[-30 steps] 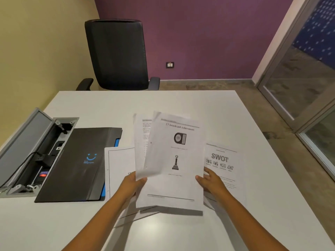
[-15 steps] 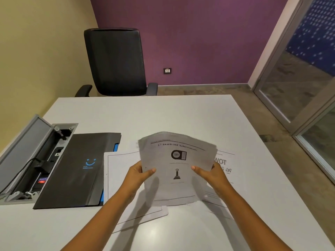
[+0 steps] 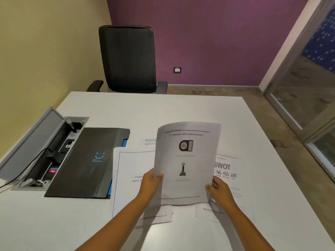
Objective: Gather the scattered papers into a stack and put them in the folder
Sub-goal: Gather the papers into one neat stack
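- I am holding the held sheets upright above the near middle of the white worktop, their bottom edge just over the papers lying there; the front page reads "Awards and Achievements" with two dark pictures.
- My left hand is pinching the sheets' left edge low down, its grip closed on the paper with the thumb on the front.
- My right hand is gripping the right edge near the bottom corner, fingers curled around it.
- The chapter page is lying flat to the left beneath the held sheets, one edge tucked against the folder.
- The SWOT page is lying flat to the right, partly hidden behind the held sheets.
- Another printed page is peeking out farther back.
- The black folder with a blue smile mark is lying closed toward the worktop's left edge.
- The cable box is sitting open along that left edge, touching the folder.
- The black office chair is standing beyond the far edge.
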`<state>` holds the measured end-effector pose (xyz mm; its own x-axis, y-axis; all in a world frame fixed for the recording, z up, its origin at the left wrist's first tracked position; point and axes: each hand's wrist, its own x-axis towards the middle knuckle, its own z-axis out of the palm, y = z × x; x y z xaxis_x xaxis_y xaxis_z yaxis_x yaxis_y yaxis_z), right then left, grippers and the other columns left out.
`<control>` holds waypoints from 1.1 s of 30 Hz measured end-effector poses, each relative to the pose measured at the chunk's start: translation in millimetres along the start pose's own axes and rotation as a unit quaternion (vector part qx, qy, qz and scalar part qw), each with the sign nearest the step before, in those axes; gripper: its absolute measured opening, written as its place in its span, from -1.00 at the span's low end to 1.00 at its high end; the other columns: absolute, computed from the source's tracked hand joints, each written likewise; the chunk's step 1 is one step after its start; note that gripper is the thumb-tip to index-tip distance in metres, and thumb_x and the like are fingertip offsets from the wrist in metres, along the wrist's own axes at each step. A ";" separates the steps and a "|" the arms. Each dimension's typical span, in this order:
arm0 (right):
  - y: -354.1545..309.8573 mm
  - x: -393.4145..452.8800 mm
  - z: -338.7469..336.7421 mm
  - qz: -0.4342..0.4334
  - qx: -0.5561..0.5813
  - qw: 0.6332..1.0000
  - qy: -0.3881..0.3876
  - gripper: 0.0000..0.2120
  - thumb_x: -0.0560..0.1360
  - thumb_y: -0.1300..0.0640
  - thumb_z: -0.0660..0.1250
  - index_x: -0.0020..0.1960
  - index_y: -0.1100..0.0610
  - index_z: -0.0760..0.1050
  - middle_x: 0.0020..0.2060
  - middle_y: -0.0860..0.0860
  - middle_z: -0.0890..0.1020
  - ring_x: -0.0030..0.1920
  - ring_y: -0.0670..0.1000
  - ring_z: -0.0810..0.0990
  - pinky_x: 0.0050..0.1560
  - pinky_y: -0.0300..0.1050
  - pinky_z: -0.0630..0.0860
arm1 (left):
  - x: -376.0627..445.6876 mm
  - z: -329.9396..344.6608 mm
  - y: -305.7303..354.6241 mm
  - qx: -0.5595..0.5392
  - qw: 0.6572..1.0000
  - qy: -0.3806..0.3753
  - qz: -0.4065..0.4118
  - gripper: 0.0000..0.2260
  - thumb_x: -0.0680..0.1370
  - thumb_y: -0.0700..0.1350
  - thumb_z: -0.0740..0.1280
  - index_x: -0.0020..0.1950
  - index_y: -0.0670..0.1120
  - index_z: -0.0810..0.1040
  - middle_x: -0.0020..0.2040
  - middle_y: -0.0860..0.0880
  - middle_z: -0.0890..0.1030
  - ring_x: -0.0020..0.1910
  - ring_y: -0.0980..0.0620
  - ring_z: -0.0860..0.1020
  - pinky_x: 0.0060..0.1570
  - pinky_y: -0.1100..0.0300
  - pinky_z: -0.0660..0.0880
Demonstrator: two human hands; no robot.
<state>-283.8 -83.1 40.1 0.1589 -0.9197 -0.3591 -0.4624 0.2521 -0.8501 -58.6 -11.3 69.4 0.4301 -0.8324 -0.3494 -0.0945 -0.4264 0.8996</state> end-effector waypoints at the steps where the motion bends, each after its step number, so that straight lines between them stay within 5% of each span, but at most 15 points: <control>1: -3.4 0.0 2.1 -0.004 0.005 1.000 -0.006 -0.71 0.50 0.38 0.26 0.20 0.24 0.48 0.07 0.06 0.61 0.11 0.08 0.57 0.11 -0.17 0.46 | 2.2 -3.0 2.3 -0.012 1.000 0.018 -0.001 -0.72 0.57 -0.17 0.22 0.27 -0.20 0.45 0.15 -0.17 0.56 0.00 -0.05 0.50 -0.07 0.17 0.46; 5: -13.5 3.7 22.6 0.002 0.002 0.999 -0.042 -0.71 0.51 0.30 0.27 0.22 0.18 0.45 0.09 0.05 0.60 0.16 0.05 0.56 0.16 -0.13 0.50 | 13.2 -25.0 1.7 -0.034 0.995 0.096 -0.020 -0.68 0.57 -0.16 0.22 0.31 -0.22 0.39 0.16 -0.16 0.52 0.04 -0.07 0.47 0.06 0.07 0.43; 13: -10.6 -1.9 79.9 0.087 -0.067 0.989 -0.100 -0.65 0.48 0.26 0.27 0.26 0.16 0.43 0.01 0.06 0.59 -0.04 -0.02 0.53 -0.05 -0.26 0.43 | 10.3 -73.3 -55.9 0.066 0.959 0.246 -0.122 -0.66 0.51 -0.19 0.33 0.23 -0.31 0.42 0.22 -0.30 0.47 0.19 -0.27 0.46 0.14 -0.05 0.41; 16: 0.8 -2.8 82.7 0.093 -0.085 0.985 -0.116 -0.64 0.50 0.30 0.18 0.29 0.19 0.44 0.13 0.11 0.59 -0.06 -0.02 0.48 -0.19 -0.34 0.36 | -1.0 -78.7 -84.0 0.139 0.935 0.260 -0.199 -0.61 0.46 -0.21 0.38 0.20 -0.37 0.41 0.21 -0.37 0.44 0.16 -0.32 0.43 0.13 -0.15 0.39; 19: 6.6 -2.2 78.7 0.087 -0.095 0.985 -0.113 -0.64 0.51 0.31 0.16 0.28 0.21 0.44 0.21 0.12 0.56 -0.02 -0.03 0.48 -0.09 -0.31 0.37 | -1.2 -81.4 -93.3 0.110 0.932 0.260 -0.228 -0.61 0.46 -0.21 0.39 0.19 -0.38 0.40 0.18 -0.38 0.43 0.06 -0.35 0.47 0.07 -0.17 0.43; 21: 6.7 -0.8 77.3 0.080 -0.109 0.984 -0.120 -0.64 0.51 0.30 0.19 0.29 0.19 0.44 0.13 0.08 0.59 -0.02 -0.03 0.48 -0.06 -0.28 0.37 | 3.2 -83.9 -92.3 0.060 0.939 0.243 -0.234 -0.65 0.49 -0.20 0.36 0.15 -0.41 0.42 0.08 -0.39 0.49 -0.02 -0.36 0.51 0.02 -0.17 0.47; 24: 3.2 1.6 77.8 0.070 -0.144 0.977 -0.137 -0.71 0.47 0.30 0.23 0.16 0.12 0.50 -0.05 0.03 0.60 -0.05 -0.01 0.51 -0.05 -0.25 0.40 | 4.1 -83.8 -87.5 -0.004 0.964 0.137 -0.229 -0.83 0.54 -0.13 0.30 -0.12 -0.22 0.42 -0.25 -0.16 0.45 -0.25 -0.11 0.45 -0.11 0.03 0.41; 27: 2.9 0.1 79.8 0.063 -0.175 0.970 -0.155 -0.81 0.47 0.30 0.22 0.04 0.11 0.48 -0.15 -0.01 0.54 -0.07 -0.01 0.47 -0.07 -0.26 0.36 | 1.0 -75.0 -79.1 -0.048 0.970 -0.002 -0.236 -0.73 0.53 -0.09 0.31 0.19 -0.15 0.42 0.09 -0.20 0.57 0.04 -0.20 0.55 0.05 0.00 0.48; 29: 6.1 -0.7 80.0 0.061 -0.186 0.968 -0.157 -0.74 0.48 0.28 0.22 0.15 0.15 0.46 -0.03 0.02 0.56 -0.05 -0.03 0.47 -0.04 -0.27 0.36 | 1.9 -68.7 -75.4 -0.041 0.973 -0.006 -0.227 -0.58 0.54 -0.11 0.30 0.36 -0.21 0.34 0.26 -0.26 0.51 0.20 -0.26 0.50 0.20 -0.10 0.45; 33: 3.2 -2.2 74.7 0.085 -0.164 0.973 -0.141 -0.90 0.48 0.24 0.26 -0.02 0.09 0.43 -0.27 -0.09 0.46 -0.20 -0.07 0.42 -0.14 -0.30 0.33 | 0.8 -64.7 -65.9 -0.051 0.979 -0.008 -0.196 -0.60 0.55 -0.09 0.27 0.35 -0.18 0.34 0.20 -0.24 0.54 0.09 -0.20 0.52 0.18 -0.13 0.45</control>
<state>-220.5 -57.8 9.4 0.2669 -0.7419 -0.6151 -0.7493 0.2416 -0.6166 6.0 38.9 26.8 0.4010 -0.6178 -0.6764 0.1650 -0.6775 0.7167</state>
